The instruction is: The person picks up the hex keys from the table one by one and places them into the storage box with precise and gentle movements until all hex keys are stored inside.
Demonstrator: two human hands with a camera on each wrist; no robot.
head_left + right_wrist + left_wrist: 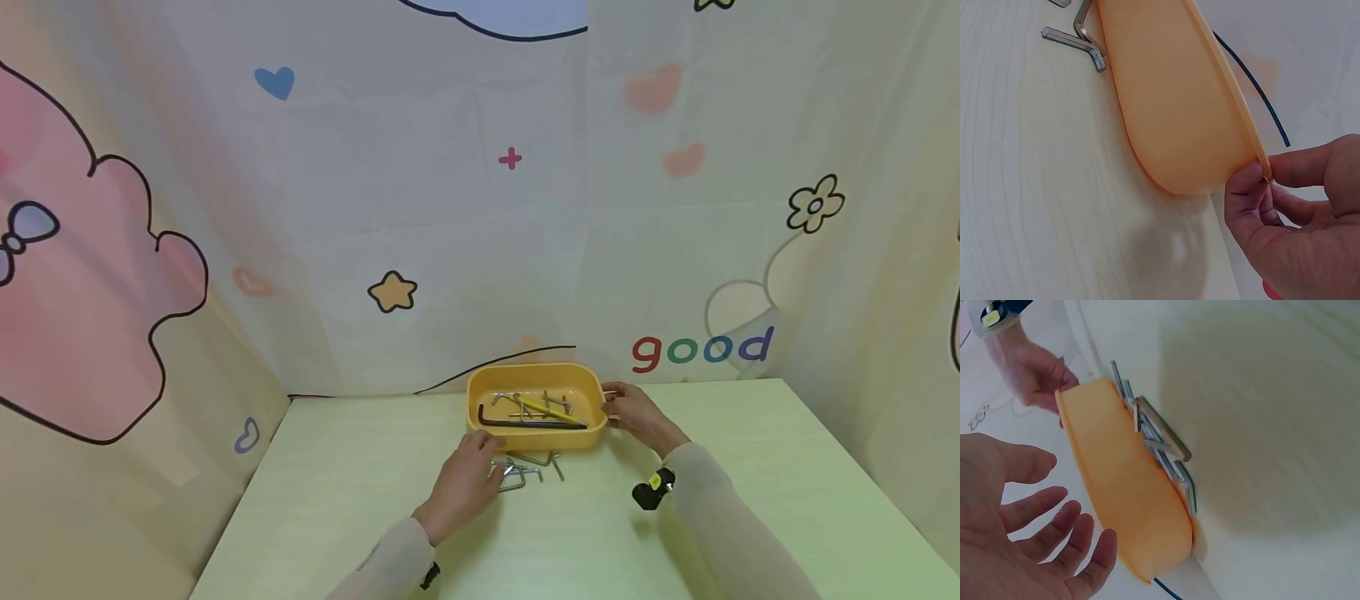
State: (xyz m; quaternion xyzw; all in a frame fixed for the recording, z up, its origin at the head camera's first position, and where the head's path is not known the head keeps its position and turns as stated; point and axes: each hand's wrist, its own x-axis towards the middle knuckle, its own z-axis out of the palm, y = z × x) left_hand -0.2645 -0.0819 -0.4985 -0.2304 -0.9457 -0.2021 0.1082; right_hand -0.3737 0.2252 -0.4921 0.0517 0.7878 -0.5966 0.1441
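A yellow plastic bin (536, 439) stands at the back of the table. Inside it lie a long black hex key (525, 423), a yellow rod-like piece (551, 410) and several small silver hex keys (558, 402). My right hand (637, 414) pinches the bin's rim at its right end between thumb and fingers, as the right wrist view shows. Beside the front left corner, my left hand (467, 479) has its fingers loosely spread and holds nothing. Several loose metal hex keys (1161, 440) lie on the table along the bin's front, partly hidden by the left hand in the head view.
The pale wood-grained table (337, 500) meets a printed cloth backdrop (450, 208) just behind the bin. Cloth also hangs along the left and right sides. A wrist device (654, 488) is on the right arm.
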